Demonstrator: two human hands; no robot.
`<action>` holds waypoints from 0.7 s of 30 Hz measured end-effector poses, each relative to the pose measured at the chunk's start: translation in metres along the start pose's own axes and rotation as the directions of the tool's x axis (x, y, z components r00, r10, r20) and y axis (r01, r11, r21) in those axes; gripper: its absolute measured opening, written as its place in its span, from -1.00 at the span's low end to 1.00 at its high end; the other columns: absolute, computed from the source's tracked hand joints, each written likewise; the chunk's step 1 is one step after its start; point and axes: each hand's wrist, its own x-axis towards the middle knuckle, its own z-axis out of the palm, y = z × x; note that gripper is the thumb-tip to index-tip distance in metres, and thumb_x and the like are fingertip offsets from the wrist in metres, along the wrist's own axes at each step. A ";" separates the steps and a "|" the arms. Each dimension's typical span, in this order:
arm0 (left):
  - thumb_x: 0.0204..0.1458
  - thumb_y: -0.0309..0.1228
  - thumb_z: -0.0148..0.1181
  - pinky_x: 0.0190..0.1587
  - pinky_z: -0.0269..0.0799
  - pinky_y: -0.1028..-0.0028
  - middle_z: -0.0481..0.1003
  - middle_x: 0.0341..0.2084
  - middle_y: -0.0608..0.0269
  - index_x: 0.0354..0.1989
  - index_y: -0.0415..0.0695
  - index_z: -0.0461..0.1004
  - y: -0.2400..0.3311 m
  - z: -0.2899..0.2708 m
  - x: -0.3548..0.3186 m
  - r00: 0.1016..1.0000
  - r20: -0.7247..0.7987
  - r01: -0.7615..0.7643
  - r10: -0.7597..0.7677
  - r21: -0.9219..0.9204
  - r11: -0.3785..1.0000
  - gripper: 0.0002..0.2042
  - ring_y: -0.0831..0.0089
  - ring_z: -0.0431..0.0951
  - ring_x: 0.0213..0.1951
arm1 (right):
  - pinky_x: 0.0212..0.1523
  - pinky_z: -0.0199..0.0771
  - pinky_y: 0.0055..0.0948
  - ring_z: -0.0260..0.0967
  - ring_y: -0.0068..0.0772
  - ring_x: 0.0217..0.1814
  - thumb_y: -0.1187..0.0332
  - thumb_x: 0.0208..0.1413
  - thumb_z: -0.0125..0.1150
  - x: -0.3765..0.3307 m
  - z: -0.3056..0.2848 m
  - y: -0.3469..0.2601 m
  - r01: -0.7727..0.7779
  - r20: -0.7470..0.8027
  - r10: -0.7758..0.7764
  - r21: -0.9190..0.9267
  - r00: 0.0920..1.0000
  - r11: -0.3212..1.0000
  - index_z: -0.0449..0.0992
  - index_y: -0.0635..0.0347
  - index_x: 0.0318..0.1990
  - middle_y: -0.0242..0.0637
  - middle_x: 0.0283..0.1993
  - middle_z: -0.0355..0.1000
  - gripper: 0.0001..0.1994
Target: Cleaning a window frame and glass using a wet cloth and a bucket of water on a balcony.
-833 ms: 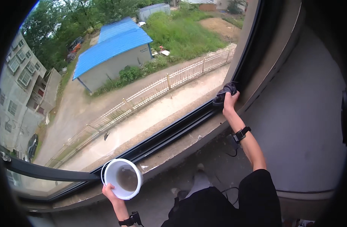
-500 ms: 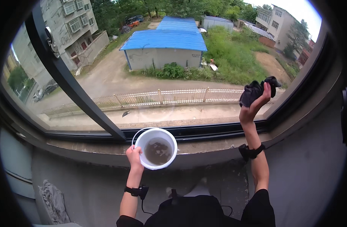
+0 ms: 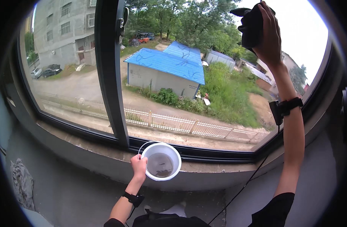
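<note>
My left hand [image 3: 139,165] is closed on the rim and wire handle of a white bucket [image 3: 177,160]. Murky grey-brown water [image 3: 160,165] lies in the bottom of the bucket, which is held at the edge of the windowsill. High at the upper right, my right hand [image 3: 271,39] has its fingers over a bunched black cloth [image 3: 253,28]. The cloth is up against the right part of the window; whether it touches glass there, I cannot tell. Both wrists wear black straps with small devices.
A dark upright window frame bar [image 3: 112,75] with a latch [image 3: 122,24] divides the window. The concrete sill [image 3: 203,166] runs below it. A thin black cable [image 3: 241,189] hangs by my right side. Crumpled grey cloth [image 3: 22,183] lies at the lower left. Outside stands a blue-roofed shed [image 3: 162,77].
My right hand has moved up with the black cloth, from the window's lower right to its top. The view has tilted up and turned. My left hand still holds the bucket.
</note>
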 end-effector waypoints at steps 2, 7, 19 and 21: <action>-0.32 -0.64 0.05 -0.58 0.12 0.52 0.30 -0.76 0.40 -0.75 -0.22 0.27 -0.003 -0.003 0.005 0.999 -0.044 0.006 -0.006 -0.009 1.000 -0.89 0.67 0.24 -0.63 | -0.44 0.36 -0.29 0.36 -0.21 -0.47 0.54 -0.18 0.19 0.027 0.017 0.006 -0.389 0.100 0.409 0.572 0.907 0.723 0.51 0.19 -0.51 -0.22 -0.49 0.40 -0.96; -0.35 -0.64 0.10 -0.63 0.10 0.49 0.25 -0.82 0.42 -0.80 -0.19 0.21 -0.006 0.007 0.014 1.000 -0.024 0.002 -0.002 -0.027 1.000 -0.81 0.69 0.21 -0.67 | 0.14 0.38 -0.25 0.39 -0.17 0.12 0.32 -0.14 0.39 0.067 0.055 0.065 -0.249 -0.402 0.271 0.107 0.875 0.963 0.47 0.02 0.02 -0.26 0.02 0.45 -0.53; -0.34 -0.63 0.15 -0.63 0.13 0.51 0.29 -0.82 0.39 -0.81 -0.16 0.20 -0.005 0.009 0.017 1.000 -0.016 0.015 -0.016 -0.041 0.999 -0.77 0.66 0.25 -0.68 | -0.24 0.41 -0.25 0.40 -0.20 -0.33 0.32 -0.22 0.32 0.189 0.055 -0.127 -0.028 -0.662 0.182 0.236 0.727 0.971 0.59 0.04 -0.52 -0.26 -0.47 0.46 -0.93; -0.36 -0.62 0.16 -0.64 0.12 0.50 0.28 -0.82 0.40 -0.81 -0.17 0.20 -0.008 0.011 0.017 1.000 -0.021 0.018 -0.019 -0.050 0.999 -0.77 0.67 0.24 -0.68 | -0.21 0.40 -0.24 0.40 -0.21 -0.31 0.30 -0.20 0.32 0.192 0.053 -0.127 -0.061 -0.581 0.261 0.341 0.771 0.938 0.57 0.05 -0.52 -0.27 -0.46 0.46 -0.91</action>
